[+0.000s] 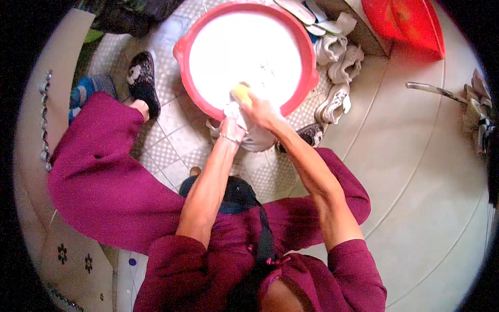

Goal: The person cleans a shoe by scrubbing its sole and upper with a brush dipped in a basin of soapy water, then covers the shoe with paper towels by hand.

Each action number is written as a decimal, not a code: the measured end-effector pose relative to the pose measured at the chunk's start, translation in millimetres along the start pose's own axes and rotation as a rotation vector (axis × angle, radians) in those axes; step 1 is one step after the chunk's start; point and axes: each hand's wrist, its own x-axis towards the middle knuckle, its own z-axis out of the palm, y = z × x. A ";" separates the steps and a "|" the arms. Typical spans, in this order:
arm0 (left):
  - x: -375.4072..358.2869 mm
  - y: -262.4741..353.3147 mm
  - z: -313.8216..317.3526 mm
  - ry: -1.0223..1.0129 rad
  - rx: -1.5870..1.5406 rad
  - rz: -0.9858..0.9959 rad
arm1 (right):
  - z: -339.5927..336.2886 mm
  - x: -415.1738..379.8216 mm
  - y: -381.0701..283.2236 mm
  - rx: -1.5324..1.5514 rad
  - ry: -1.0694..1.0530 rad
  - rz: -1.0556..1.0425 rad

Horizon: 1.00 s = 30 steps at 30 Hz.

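Observation:
Both hands are at the near rim of a red basin (183, 62) filled with white suds (239, 47). My right hand (262, 110) is closed round a yellow sponge (241, 94), just inside the rim. Beside it, my left hand (232, 127) grips a white item (233, 111), too small and washed out to name, with a bracelet round the wrist. A pale, cloth-like item (257, 140) hangs or lies below the rim under my hands; its full shape is hidden.
White shoes (332, 104) and pale insoles (296, 10) lie right of the basin on the tiled floor (174, 151). A red plastic object (408, 26) is at the upper right. Blue bottles (93, 88) are at the left, near my slippered foot (143, 78).

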 end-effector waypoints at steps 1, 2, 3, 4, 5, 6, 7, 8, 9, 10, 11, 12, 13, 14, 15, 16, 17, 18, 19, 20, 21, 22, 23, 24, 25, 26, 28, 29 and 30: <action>2.4 2.4 4.6 -0.056 -0.066 0.005 | -17.4 1.8 0.7 0.055 -0.024 -0.018; 2.8 0.6 4.6 -0.102 -0.136 0.002 | -34.5 -22.2 -7.4 0.082 -0.039 0.003; 3.7 6.4 7.7 -0.131 -0.115 -0.079 | -37.7 -49.4 -7.7 -0.004 -0.022 -0.083; 1.9 5.5 -0.7 -0.062 -0.107 -0.177 | -36.2 -69.1 -6.3 -0.082 -0.014 -0.163; 0.3 -0.9 -4.0 -0.033 -0.089 -0.121 | -32.3 -68.3 -5.2 -0.082 -0.021 -0.160; 1.5 -5.3 -3.9 -0.012 -0.066 -0.058 | -25.9 -61.7 -4.9 -0.154 -0.001 -0.119; 0.9 -5.7 -1.8 -0.010 -0.061 -0.057 | -17.6 -56.1 -5.0 -0.221 0.020 -0.074; 1.0 -4.7 0.1 0.012 -0.088 -0.039 | -10.4 -34.2 -2.4 -0.217 0.020 -0.081; 0.4 -4.8 0.1 0.038 -0.119 -0.020 | -4.2 -1.7 1.0 -0.156 0.034 -0.013; 4.4 -5.9 0.3 0.050 -0.107 -0.035 | -2.4 11.9 -3.2 -0.089 0.045 0.057; 5.1 -8.2 -6.3 0.005 -0.136 -0.065 | -0.7 7.1 -2.3 -0.076 0.039 0.061; 9.3 -4.3 -8.0 -0.053 -0.164 -0.090 | -5.7 7.0 -0.3 0.005 0.015 0.051; 11.2 4.7 3.8 -0.070 -0.171 -0.074 | -20.2 12.0 0.3 0.063 -0.005 0.022; 2.8 9.8 13.8 -0.087 -0.171 -0.063 | -29.0 -11.6 -2.4 -0.031 0.056 -0.026; -6.3 6.9 14.4 -0.088 -0.166 -0.074 | -38.7 -40.4 -4.1 -0.109 0.018 -0.084; 6.0 3.0 -2.0 -0.081 -0.093 -0.165 | -43.4 -63.6 -4.8 -0.183 -0.023 -0.145; 2.7 2.1 -2.8 -0.059 -0.077 -0.143 | -34.7 -74.3 1.3 -0.237 -0.056 -0.143; -0.1 1.5 -2.0 -0.040 -0.054 -0.121 | -27.4 -78.7 8.1 -0.287 -0.082 -0.141; -0.3 -1.2 -2.1 -0.038 -0.049 -0.129 | -31.5 -63.4 1.7 -0.223 -0.103 -0.126; 2.5 -3.4 0.2 0.011 -0.072 -0.071 | -22.4 -37.1 3.1 -0.224 -0.100 -0.132; 3.4 -6.5 0.3 0.062 -0.093 -0.020 | -6.1 -10.8 6.5 -0.219 -0.037 -0.074; 3.0 -9.5 -3.9 0.068 -0.090 -0.020 | 3.0 8.5 10.6 -0.211 0.021 -0.017; 4.8 -8.4 -7.5 0.099 -0.142 -0.078 | 0.0 25.9 14.1 -0.149 -0.008 -0.036; 6.9 -4.1 -8.2 0.125 -0.186 -0.144 | -4.9 38.0 16.3 -0.086 -0.028 -0.046; 4.9 -2.5 -3.9 0.157 -0.184 -0.136 | -16.5 41.8 18.7 -0.143 -0.007 -0.082; 9.1 -0.3 0.1 0.148 -0.189 -0.134 | -22.8 49.4 26.8 -0.151 -0.001 -0.085; 6.9 0.7 -3.3 0.124 -0.229 -0.168 | -23.9 53.3 42.8 -0.176 0.320 0.058; 8.1 2.4 -2.3 0.145 -0.253 -0.188 | -29.2 57.6 45.4 -0.071 0.359 0.125; 10.3 5.0 1.4 0.137 -0.256 -0.177 | -28.3 67.8 50.7 -0.072 0.365 0.112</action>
